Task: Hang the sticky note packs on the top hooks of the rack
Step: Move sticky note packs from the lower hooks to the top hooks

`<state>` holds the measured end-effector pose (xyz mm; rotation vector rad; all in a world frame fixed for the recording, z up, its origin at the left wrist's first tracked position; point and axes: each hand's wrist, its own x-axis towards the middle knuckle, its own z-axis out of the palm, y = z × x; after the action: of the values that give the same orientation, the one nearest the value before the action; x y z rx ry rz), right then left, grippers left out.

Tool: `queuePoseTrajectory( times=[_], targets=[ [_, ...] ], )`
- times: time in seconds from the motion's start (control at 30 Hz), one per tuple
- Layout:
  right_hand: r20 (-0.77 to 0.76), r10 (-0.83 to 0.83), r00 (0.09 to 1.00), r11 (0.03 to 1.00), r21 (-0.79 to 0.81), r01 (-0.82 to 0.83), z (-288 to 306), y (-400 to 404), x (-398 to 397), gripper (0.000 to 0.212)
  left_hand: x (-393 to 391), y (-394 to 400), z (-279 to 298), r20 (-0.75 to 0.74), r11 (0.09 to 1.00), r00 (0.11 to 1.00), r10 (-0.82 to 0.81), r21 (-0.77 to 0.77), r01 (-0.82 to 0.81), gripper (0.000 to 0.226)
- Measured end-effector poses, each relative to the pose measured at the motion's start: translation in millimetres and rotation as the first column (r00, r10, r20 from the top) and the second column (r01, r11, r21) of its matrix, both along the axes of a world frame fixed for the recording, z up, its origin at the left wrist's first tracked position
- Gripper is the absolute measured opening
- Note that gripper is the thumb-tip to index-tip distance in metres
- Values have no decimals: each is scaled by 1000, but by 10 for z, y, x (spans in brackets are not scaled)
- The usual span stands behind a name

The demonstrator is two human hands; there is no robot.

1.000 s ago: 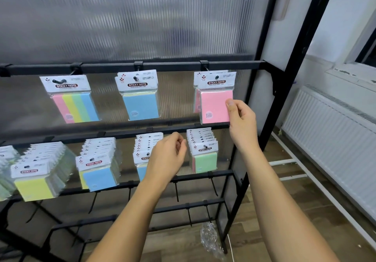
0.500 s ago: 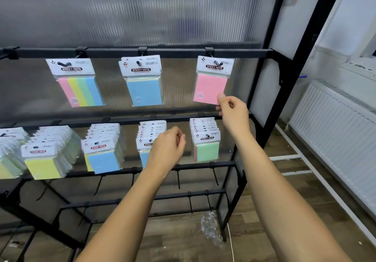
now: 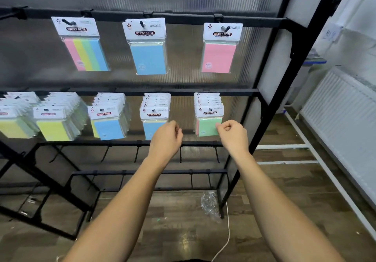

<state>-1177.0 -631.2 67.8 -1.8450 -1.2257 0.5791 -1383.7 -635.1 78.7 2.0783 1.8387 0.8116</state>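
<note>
Since a moment ago, our right hand (image 3: 232,134) has dropped from the pink pack (image 3: 219,55) to the middle row; fingers curled, touching the green pack (image 3: 207,126), though we cannot tell whether it grips. Our left hand (image 3: 165,137): loosely curled, holding nothing, before a blue pack (image 3: 153,128). Hands apart. Top hooks of the rack (image 3: 270,97): striped pack (image 3: 85,53), blue top pack (image 3: 148,57), pink pack. Middle row: further stacks. Floor: plastic wrap (image 3: 210,204), white cord (image 3: 225,239).

Stockroom: hook rack (image 3: 264,103), packaged stationery (image 3: 209,115)
</note>
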Motion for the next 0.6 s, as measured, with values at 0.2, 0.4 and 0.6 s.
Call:
queuePoseTrajectory(
  times=[0.2,0.4,0.6],
  targets=[
    [169,6,986,995,-97,11,-66,21,-50,34,-98,-39,-144,6,994,994,106,25,-106,17],
    [274,19,962,976,-214,42,-101,86,-70,69,-320,-52,-251,-113,935,930,350,-22,-354,49],
    [242,52,969,966,-260,13,-92,132,-148,65,-499,54,-313,-56,894,903,426,-127,-429,65]
  ],
)
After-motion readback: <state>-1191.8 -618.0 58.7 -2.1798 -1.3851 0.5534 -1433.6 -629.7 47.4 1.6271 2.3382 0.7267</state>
